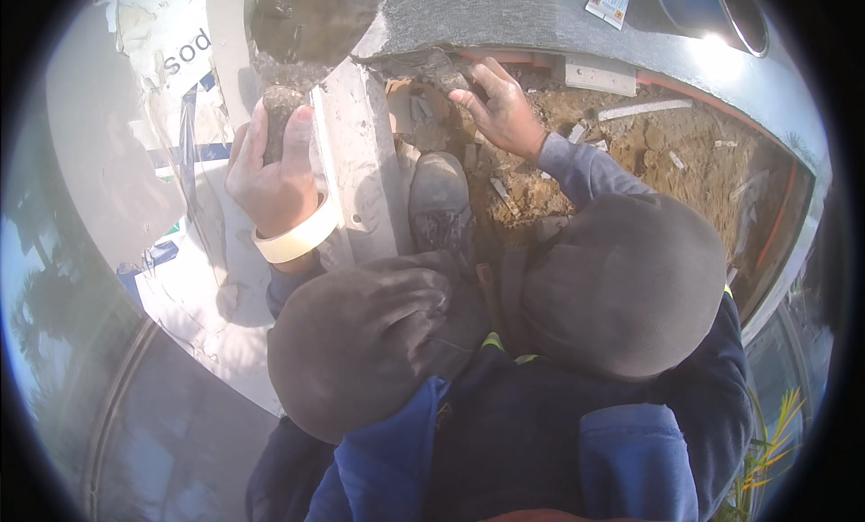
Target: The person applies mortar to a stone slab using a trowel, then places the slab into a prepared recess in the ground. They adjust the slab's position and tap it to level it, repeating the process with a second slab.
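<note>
My left hand [275, 175] is closed round the grimy handle [284, 112] of a trowel, whose dark, mortar-smeared blade [311, 17] points away from me. A roll of cream tape [295, 233] circles that wrist. Beside it runs a pale, dirty board or beam [365, 188]. My right hand [500, 116] has its fingers curled at a small, grimy grey piece [443, 71] just under the front edge of a grey slab [478, 22]; what exactly it is I cannot make out. My bent knees and a dusty shoe [437, 193] lie below my hands.
Torn white sheeting [198, 279] covers the left side. To the right is sandy soil [649, 152] with scattered fragments, edged by an orange strip [676, 85]. A dark round metal container [698, 8] and a white packet [608, 4] rest on the slab. Plant leaves [775, 432] show low right.
</note>
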`<action>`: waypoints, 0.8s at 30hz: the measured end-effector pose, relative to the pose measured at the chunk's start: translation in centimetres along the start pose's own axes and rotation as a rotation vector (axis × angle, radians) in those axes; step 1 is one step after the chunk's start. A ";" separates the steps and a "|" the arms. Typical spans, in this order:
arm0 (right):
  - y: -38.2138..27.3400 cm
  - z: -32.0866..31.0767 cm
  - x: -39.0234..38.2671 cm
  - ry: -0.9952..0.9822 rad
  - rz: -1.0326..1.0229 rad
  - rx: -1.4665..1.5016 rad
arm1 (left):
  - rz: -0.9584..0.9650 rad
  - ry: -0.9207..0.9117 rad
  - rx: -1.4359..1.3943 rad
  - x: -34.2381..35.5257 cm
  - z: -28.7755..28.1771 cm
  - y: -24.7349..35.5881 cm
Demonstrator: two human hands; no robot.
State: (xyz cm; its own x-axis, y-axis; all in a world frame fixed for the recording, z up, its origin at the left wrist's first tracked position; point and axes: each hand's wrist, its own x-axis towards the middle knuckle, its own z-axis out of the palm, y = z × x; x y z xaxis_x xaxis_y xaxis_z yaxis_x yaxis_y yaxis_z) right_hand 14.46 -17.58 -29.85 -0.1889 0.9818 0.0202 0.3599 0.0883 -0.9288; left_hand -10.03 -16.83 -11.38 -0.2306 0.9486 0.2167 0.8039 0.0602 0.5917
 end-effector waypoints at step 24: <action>-21.2 -6.3 15.1 -1.061 -0.324 -1.090 | 0.079 0.212 -0.058 1.0 -1.0 -2.6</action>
State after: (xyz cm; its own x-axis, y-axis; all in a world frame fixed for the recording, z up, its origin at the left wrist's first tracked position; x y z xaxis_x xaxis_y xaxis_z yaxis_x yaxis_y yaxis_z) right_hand 9.76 -3.60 -7.51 -0.7543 0.3743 -0.5394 0.5549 0.8026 -0.2189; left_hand -12.87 -16.31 -11.93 -0.2835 0.8628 0.4186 0.7925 -0.0350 0.6089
